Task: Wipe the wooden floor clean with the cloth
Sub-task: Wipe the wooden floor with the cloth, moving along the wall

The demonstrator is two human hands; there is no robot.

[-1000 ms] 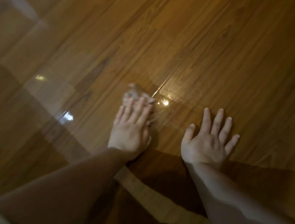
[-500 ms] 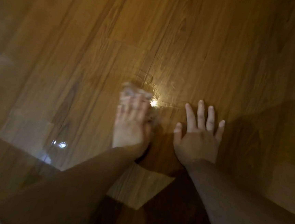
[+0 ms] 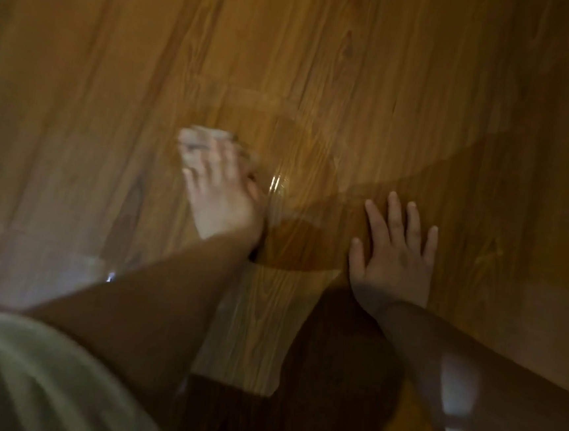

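The wooden floor [image 3: 341, 65] fills the view, with glossy brown planks and a wet sheen near the centre. A small pale cloth [image 3: 204, 136] lies on it, mostly covered by my left hand [image 3: 219, 192], whose straight fingers press it flat against the boards. Only the cloth's far edge shows past the fingertips, blurred by motion. My right hand [image 3: 393, 255] rests flat on the floor to the right, fingers spread, holding nothing.
A light sleeve [image 3: 31, 379] fills the lower left corner. A dark shadow [image 3: 331, 374] covers the floor between my forearms. Bright window reflections lie on the boards at lower left and lower right.
My left hand has slid the cloth to the left across the boards, away from the shiny wet spot. My right hand stays planted on the floor. The view has tilted.
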